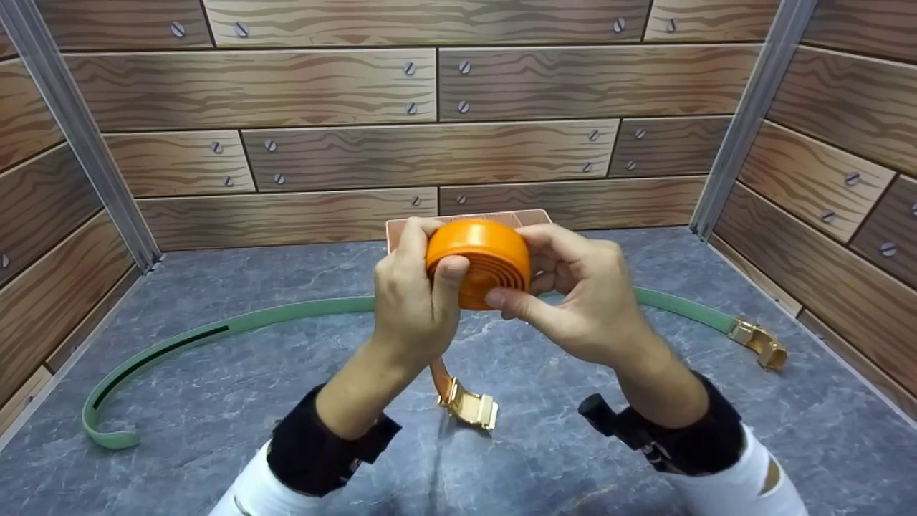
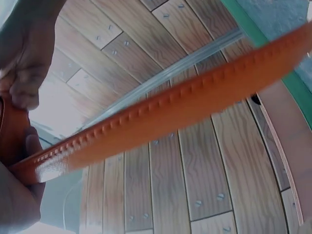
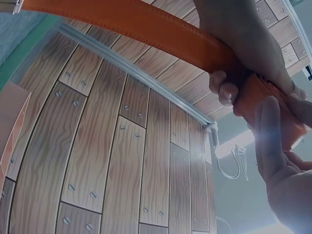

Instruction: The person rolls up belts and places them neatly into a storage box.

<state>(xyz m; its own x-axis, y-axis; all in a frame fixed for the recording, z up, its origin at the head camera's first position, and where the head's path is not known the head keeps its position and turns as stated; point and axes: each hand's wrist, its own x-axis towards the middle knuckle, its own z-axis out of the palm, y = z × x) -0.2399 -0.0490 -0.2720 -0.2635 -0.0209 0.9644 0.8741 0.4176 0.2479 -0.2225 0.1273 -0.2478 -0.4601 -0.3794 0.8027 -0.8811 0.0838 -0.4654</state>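
An orange belt (image 1: 478,240), wound into a coil, is held up between both hands. My left hand (image 1: 412,301) grips the coil's left side, thumb across its face. From the right, my right hand (image 1: 584,294) pinches it with the thumb on the lower edge and fingers behind. The belt's loose end hangs down to a gold buckle (image 1: 469,407) near the table surface. In the left wrist view the stitched orange strap (image 2: 161,114) runs out from the coil. The right wrist view shows the strap (image 3: 146,29) leading away, with fingers around the roll (image 3: 263,105).
Behind the hands, a green belt (image 1: 286,313) curves across the grey tabletop (image 1: 236,423), its gold buckle (image 1: 759,342) at the right. A pink compartmented tray (image 1: 534,217) stands farther back, partly hidden by the hands. Wood-patterned walls (image 1: 344,86) enclose the table at the back and sides.
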